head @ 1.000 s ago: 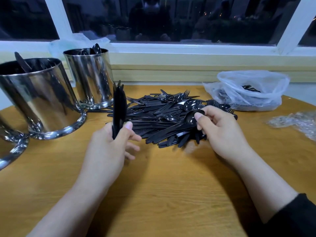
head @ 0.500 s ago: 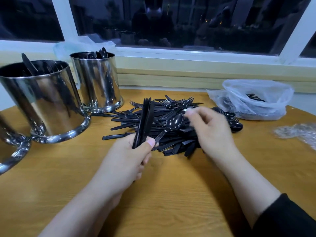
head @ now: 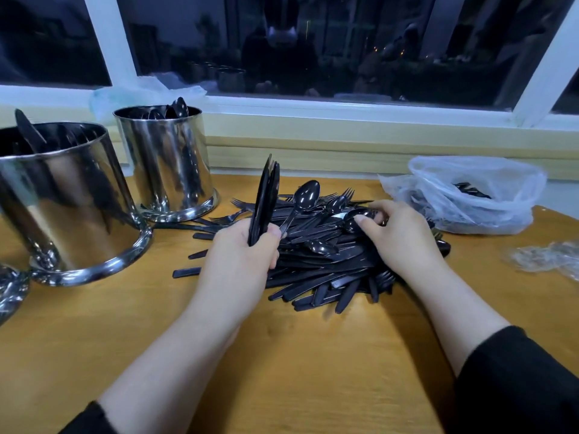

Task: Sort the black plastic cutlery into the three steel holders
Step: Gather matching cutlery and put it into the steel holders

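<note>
A heap of black plastic cutlery (head: 316, 261) lies mid-table: spoons, forks and knives mixed. My left hand (head: 241, 264) grips an upright bundle of black cutlery (head: 266, 195) at the heap's left edge, and a spoon (head: 305, 194) slants out of the same grip. My right hand (head: 404, 239) rests on the heap's right side, thumb and fingers pinching the bowl of another spoon (head: 352, 216). Three steel holders stand at the left: a large one (head: 62, 198) with knives, a far one (head: 166, 164) with spoons, and a third (head: 9, 289) cut off by the frame edge.
A clear plastic bag (head: 470, 195) holding more black cutlery sits at the back right. Crumpled clear wrap (head: 545, 258) lies at the right edge. Another plastic bag (head: 141, 95) rests on the window sill behind the holders. Bare wooden table (head: 282, 371) lies in front of the heap.
My left hand moved right with its bundle, up to the heap. The spoon my right hand lifted now sits in the left hand's grip. My right hand went back onto the heap.
</note>
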